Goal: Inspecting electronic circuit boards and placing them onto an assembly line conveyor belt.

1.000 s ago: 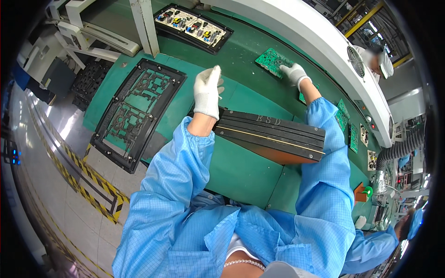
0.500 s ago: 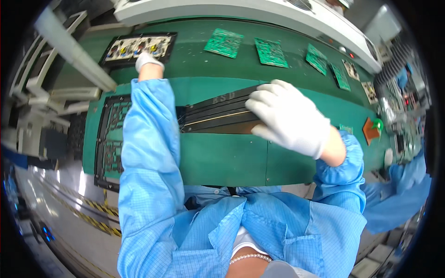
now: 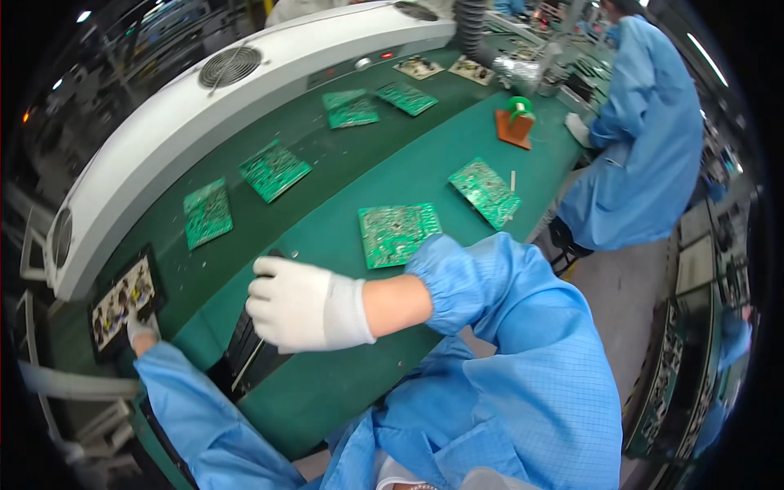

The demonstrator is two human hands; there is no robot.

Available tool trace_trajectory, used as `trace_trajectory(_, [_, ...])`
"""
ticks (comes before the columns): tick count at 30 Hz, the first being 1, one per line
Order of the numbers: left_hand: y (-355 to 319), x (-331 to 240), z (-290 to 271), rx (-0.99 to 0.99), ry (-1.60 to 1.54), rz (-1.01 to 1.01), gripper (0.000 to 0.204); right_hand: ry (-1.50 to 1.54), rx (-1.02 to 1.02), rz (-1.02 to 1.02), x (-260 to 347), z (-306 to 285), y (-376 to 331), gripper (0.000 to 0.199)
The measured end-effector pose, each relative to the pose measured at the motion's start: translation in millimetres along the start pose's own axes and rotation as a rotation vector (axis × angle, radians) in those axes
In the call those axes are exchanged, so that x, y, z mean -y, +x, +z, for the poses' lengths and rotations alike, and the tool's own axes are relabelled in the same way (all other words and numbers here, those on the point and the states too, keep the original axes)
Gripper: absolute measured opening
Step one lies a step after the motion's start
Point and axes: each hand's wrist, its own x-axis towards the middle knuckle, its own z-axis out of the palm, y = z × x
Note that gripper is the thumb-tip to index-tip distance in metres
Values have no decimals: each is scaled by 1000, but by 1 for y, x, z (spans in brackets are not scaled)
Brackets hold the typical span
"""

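Near nine o'clock, the left hand (image 3: 142, 332) is at the framed board (image 3: 122, 300); whether its fingers grip it cannot be told. At eight o'clock, the right hand (image 3: 298, 306) hangs over the black block (image 3: 260, 362), fingers curled, any hold hidden. An uneven pull could tip the framed board; a swinging right sleeve (image 3: 453, 282) could drag the nearby green board (image 3: 394, 233).

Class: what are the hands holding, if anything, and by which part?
Left hand: at the edge of the framed board, grip unclear. Right hand: over the black block, no hold visible.
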Motion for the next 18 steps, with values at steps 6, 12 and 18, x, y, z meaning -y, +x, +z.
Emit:
trace_trajectory(6, [5, 2, 7, 16, -37, -25, 33, 39, -93, -32, -4, 8, -4, 19])
trace_trajectory(12, [-49, -31, 25, -98, -144, -60, 16, -47, -63, -30, -3, 9, -5, 25])
trace_trajectory(18, [-119, -59, 25, -17, -173, -65, 14, -24, -93, 24, 4, 10, -2, 26])
